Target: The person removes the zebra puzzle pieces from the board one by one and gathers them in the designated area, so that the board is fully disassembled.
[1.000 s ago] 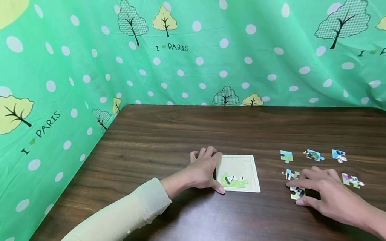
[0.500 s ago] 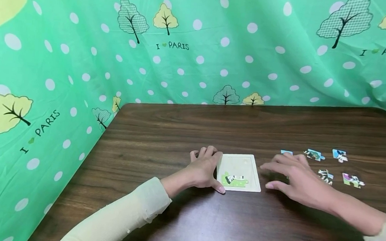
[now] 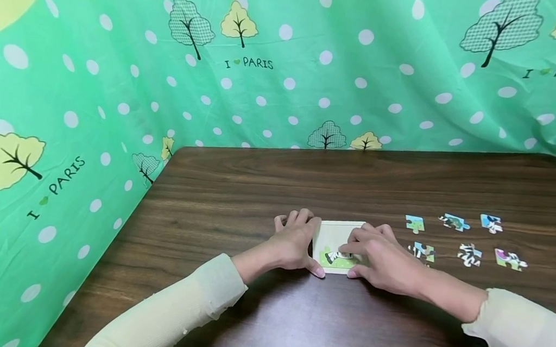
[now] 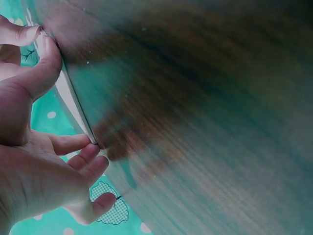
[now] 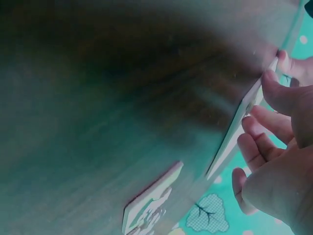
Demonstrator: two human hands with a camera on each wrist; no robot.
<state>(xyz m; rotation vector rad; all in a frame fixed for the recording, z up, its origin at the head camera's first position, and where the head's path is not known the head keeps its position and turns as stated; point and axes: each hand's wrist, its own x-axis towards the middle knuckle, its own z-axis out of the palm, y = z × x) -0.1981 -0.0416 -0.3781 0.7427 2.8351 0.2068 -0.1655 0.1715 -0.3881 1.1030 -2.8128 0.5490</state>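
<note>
My left hand (image 3: 297, 242) holds the left side of a small white square puzzle tray (image 3: 331, 228), thumb at the near corner and fingers at the far one. Printed puzzle pieces with zebra stripes on green (image 3: 334, 258) lie along the tray's near side. Over the right half of the tray is my right hand (image 3: 380, 258). Its index fingertip touches the striped pieces while the thumb (image 5: 275, 81) is at the near rim. The left wrist view shows the left thumb (image 4: 49, 46) on the tray edge. Part of the tray is hidden under the right hand.
Several loose jigsaw pieces lie right of the tray in two rows, among them a green and blue piece (image 3: 414, 223), a striped piece (image 3: 470, 254) and a pink and green one (image 3: 510, 259). A green curtain (image 3: 267, 58) hangs behind the brown table (image 3: 257, 183).
My right hand has moved left from a loose piece near the front of the right-hand group to the tray, uncovering the loose pieces behind it. The left hand keeps its hold on the tray.
</note>
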